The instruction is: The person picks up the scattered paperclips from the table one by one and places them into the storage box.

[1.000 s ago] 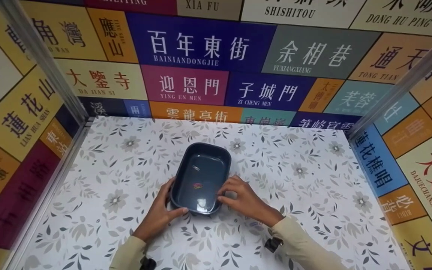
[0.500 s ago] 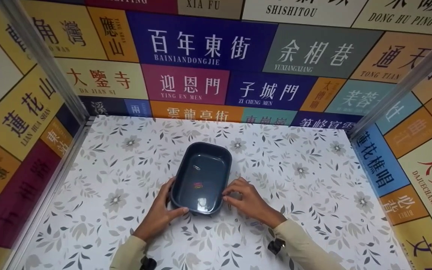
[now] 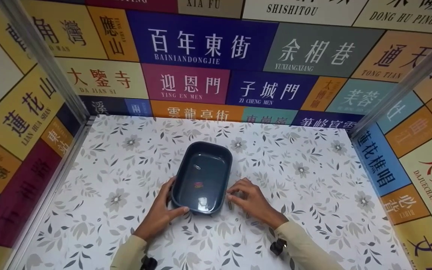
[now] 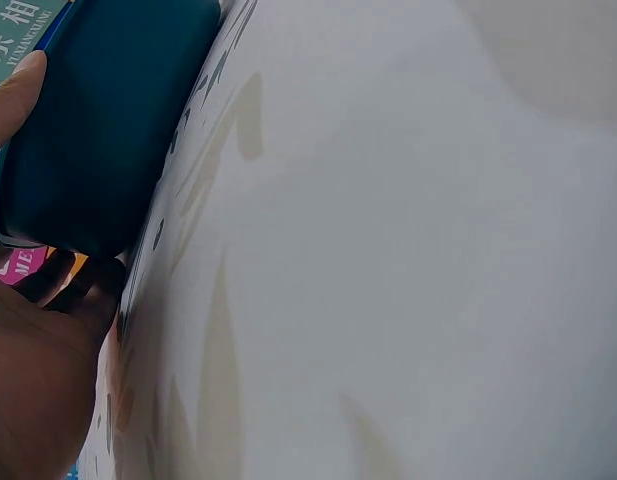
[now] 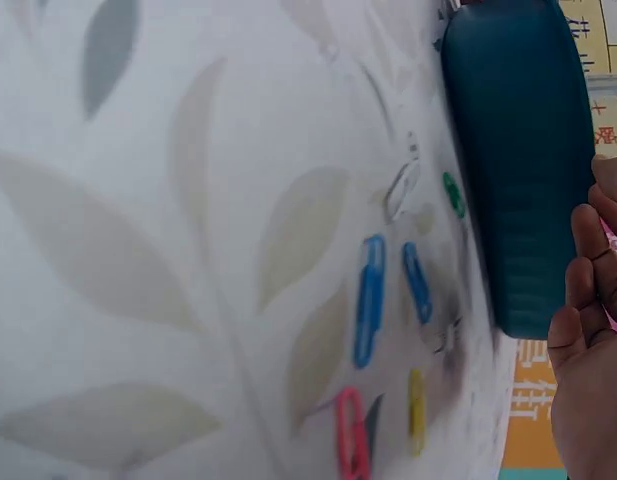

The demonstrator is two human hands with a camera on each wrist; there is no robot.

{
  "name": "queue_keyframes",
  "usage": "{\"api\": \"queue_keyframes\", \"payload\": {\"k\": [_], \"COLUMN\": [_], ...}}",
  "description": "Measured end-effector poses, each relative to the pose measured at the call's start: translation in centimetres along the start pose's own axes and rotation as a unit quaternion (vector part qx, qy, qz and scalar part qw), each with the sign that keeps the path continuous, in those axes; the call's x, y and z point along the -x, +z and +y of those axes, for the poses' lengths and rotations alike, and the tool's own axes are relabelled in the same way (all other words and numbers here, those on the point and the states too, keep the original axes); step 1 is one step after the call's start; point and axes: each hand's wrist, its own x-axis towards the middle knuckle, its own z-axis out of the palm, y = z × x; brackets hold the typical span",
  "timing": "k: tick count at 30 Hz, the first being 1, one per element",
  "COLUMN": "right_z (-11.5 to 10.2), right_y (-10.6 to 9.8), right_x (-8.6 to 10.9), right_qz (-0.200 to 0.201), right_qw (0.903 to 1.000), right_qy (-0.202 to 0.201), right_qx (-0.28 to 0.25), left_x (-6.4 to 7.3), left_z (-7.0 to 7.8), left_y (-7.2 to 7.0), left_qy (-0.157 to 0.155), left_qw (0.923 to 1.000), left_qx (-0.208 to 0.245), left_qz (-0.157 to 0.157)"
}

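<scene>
A deep, dark blue rectangular dish (image 3: 185,165) stands on the patterned table. My left hand (image 3: 160,210) grips its near left corner, thumb over the near rim and fingers along the left side. Inside lie a pale paper clip (image 3: 197,167) and small pink and yellow clips (image 3: 198,185). Just off the dish's right wall is my right hand (image 3: 252,200), fingers bent and thumb close to the forefinger; anything between those tips is hidden. Below it, in the right wrist view, lie a blue paper clip (image 5: 369,300), a yellow one (image 5: 417,412) and a pink one (image 5: 352,435).
More clips lie loose by the dish in the right wrist view, among them a green clip (image 5: 453,194) and a pale clip (image 5: 400,190). Walls with coloured lettered panels (image 3: 186,84) and metal posts (image 3: 53,63) border the table.
My right hand has drawn back from the dish's right rim, moving a little to the right and down. The left hand and the dish look almost unmoved.
</scene>
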Motion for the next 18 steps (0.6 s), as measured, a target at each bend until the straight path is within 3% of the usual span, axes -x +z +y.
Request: {"api": "queue_keyframes", "payload": {"k": [13,18], "right_z": [2.3,2.6], "right_y": [0.6,0.4], "right_x": [1.6,1.8], "right_qz": [0.006,-0.003], "right_qw": [0.9991,0.9994], "right_qy": [0.039,0.021], "right_qx": [0.013,0.028], "left_x": [-0.1,0.0], "left_z": [-0.3,-0.2], "left_y": [0.1,-0.1], "left_qy": [0.006,0.004], "left_qw": [1.0000,1.0000], "left_qx": [-0.003,-0.006], "left_qz": [0.002,0.000]}}
